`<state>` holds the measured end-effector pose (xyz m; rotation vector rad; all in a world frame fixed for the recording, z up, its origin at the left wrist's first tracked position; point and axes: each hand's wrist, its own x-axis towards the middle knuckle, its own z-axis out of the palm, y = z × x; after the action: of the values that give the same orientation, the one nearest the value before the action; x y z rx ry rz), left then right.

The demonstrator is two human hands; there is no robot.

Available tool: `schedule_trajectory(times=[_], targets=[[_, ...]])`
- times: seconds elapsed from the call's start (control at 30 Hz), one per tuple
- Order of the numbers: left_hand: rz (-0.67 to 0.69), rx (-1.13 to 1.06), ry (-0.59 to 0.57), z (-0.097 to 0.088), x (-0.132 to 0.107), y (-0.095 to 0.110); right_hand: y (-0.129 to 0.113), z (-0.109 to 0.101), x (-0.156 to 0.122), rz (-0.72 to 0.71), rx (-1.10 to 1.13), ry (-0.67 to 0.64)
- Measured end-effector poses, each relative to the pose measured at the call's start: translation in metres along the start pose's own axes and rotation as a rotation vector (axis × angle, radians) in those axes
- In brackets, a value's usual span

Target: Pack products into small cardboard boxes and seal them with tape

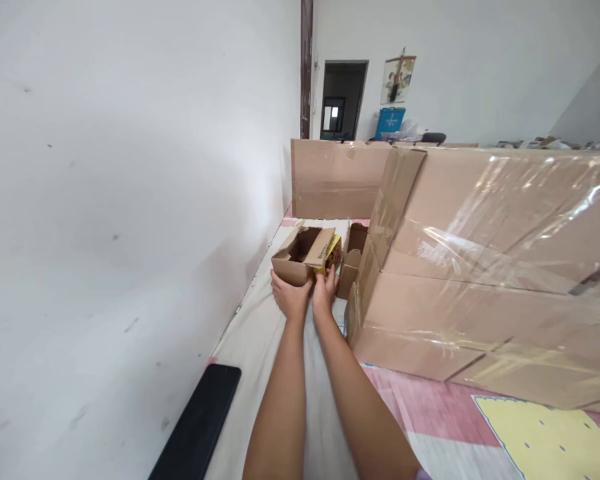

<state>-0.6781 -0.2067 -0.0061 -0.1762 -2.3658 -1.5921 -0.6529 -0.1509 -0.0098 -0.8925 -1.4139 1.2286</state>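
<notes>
A small open-topped cardboard box (289, 268) stands close to the white wall, its flaps raised. My left hand (291, 299) curls around the near side and left corner of this box. Tight against the box's right side is a small yellow box (334, 252) with dark printing, partly covered by a cardboard flap. My right hand (325, 291) grips the yellow box at its near end, fingers along its right side. Both wrists lie close together. Another open cardboard box (350, 275) is just right of my right hand.
Large taped cardboard sheets (430, 307) form a wall on the right, with another cardboard panel (337, 180) across the back. The white wall (130, 200) bounds the left side. A black phone-like slab (200, 423) lies on the pale cloth (245, 333) near the front.
</notes>
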Motion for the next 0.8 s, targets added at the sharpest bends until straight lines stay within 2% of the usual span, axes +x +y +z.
schedule_trajectory(times=[0.23,0.4,0.6,0.8], targets=[[0.015,-0.117,-0.009,-0.006,0.009,-0.004,0.0,-0.001,0.0,-0.042,0.041,-0.042],[0.056,-0.202,0.03,-0.011,0.022,-0.016,-0.001,-0.001,-0.002,-0.075,0.093,-0.088],[0.097,-0.214,-0.082,-0.009,0.031,-0.025,0.001,0.001,-0.007,-0.076,0.034,-0.006],[0.106,-0.163,-0.149,-0.013,0.032,-0.029,0.002,0.0,-0.009,-0.111,0.038,-0.065]])
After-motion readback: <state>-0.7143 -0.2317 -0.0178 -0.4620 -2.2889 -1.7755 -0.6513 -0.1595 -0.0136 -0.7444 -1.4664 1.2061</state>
